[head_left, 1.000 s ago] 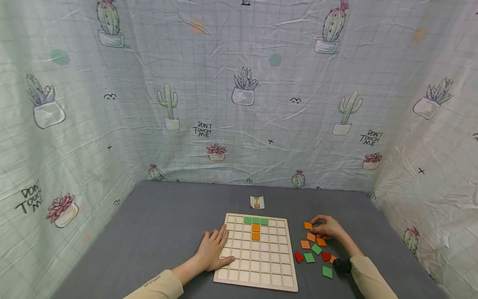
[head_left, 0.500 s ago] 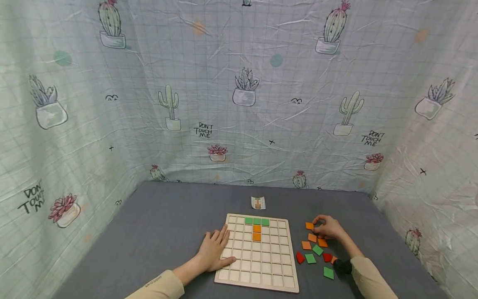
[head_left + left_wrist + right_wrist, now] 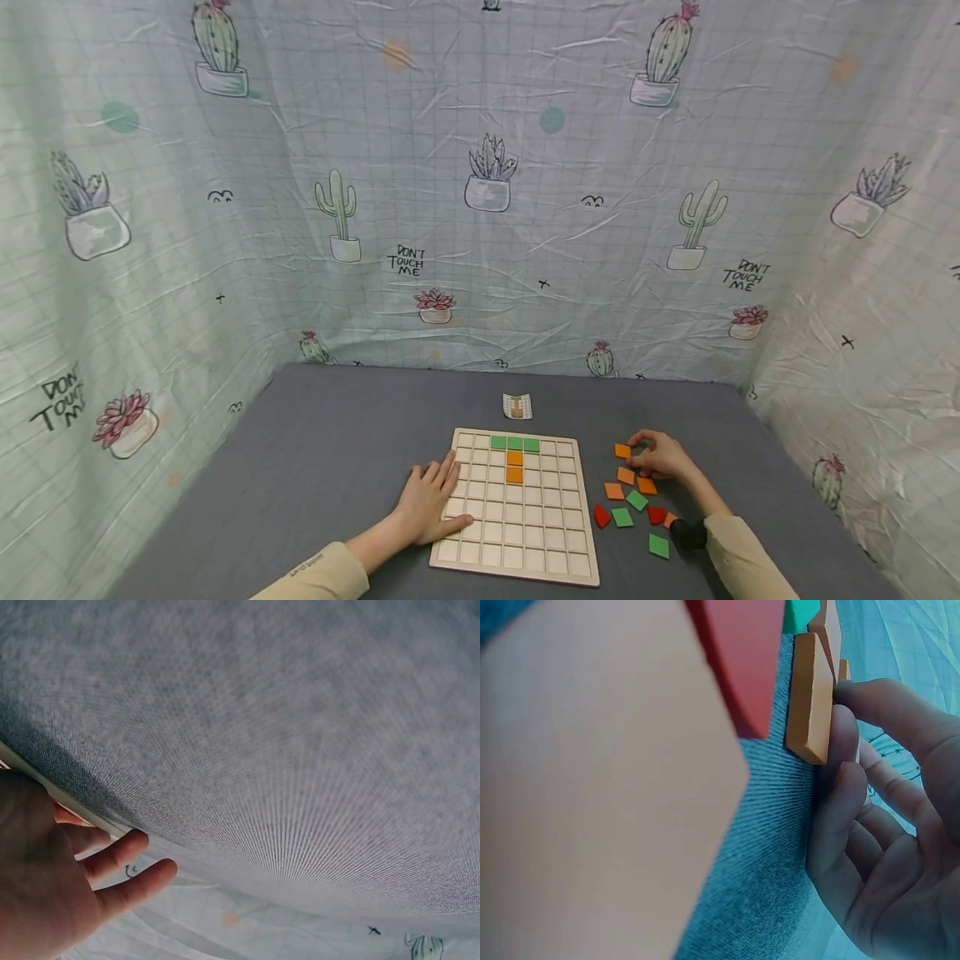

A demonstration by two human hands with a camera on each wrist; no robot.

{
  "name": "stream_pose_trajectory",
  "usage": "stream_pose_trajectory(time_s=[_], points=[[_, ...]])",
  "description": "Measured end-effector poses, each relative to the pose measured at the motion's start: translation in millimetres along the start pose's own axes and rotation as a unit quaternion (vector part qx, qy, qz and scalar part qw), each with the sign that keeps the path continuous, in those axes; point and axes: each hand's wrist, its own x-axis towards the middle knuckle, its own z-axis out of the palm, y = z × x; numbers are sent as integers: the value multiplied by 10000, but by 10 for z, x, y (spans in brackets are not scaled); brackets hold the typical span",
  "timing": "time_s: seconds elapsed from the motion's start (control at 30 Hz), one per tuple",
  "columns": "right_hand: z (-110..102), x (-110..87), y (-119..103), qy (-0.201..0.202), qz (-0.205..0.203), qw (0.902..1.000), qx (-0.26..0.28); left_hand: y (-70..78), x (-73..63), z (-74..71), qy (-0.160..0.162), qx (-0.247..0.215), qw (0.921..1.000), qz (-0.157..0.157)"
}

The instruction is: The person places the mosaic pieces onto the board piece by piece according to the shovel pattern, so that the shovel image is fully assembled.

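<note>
My left hand (image 3: 431, 502) rests with spread fingers on the left edge of a pale wooden grid board (image 3: 547, 533); the left wrist view shows the same hand (image 3: 45, 877) at the board's rim. Three green square tiles (image 3: 514, 443) sit in its back row, with two orange tiles (image 3: 514, 467) in line below the middle one. My right hand (image 3: 662, 457) pinches at the right edge of the rearmost loose orange tile (image 3: 622, 451). Seen from the right wrist, the thumb and curled fingers of this hand (image 3: 885, 802) are close behind another orange tile (image 3: 810, 697).
Loose orange, green (image 3: 622, 517) and red (image 3: 602, 516) tiles lie right of the board, some under the right wrist, which wears a black device (image 3: 688, 533). A small printed pattern card (image 3: 517, 406) lies behind the board. A cactus-print curtain (image 3: 487, 275) bounds the grey table (image 3: 360, 433).
The rearmost loose orange tile has shifted very slightly to the right and back along with the right fingertips. My left hand stays in place on the board.
</note>
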Motion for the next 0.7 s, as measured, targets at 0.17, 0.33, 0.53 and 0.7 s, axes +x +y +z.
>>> stream_pose_trajectory(time_s=[0.17,0.33,0.53,0.7], points=[[1,18,4,14,36,10000,-65,-1,3,18,40,2,10000,6],[-17,29,15,-59,27,10000,24,-4,13,29,89,-23,10000,15],[-31,34,18,-188,39,9998,107,-11,14,43,172,-12,9998,30],[-28,33,14,-195,100,9997,125,-3,11,59,128,-23,9999,27]])
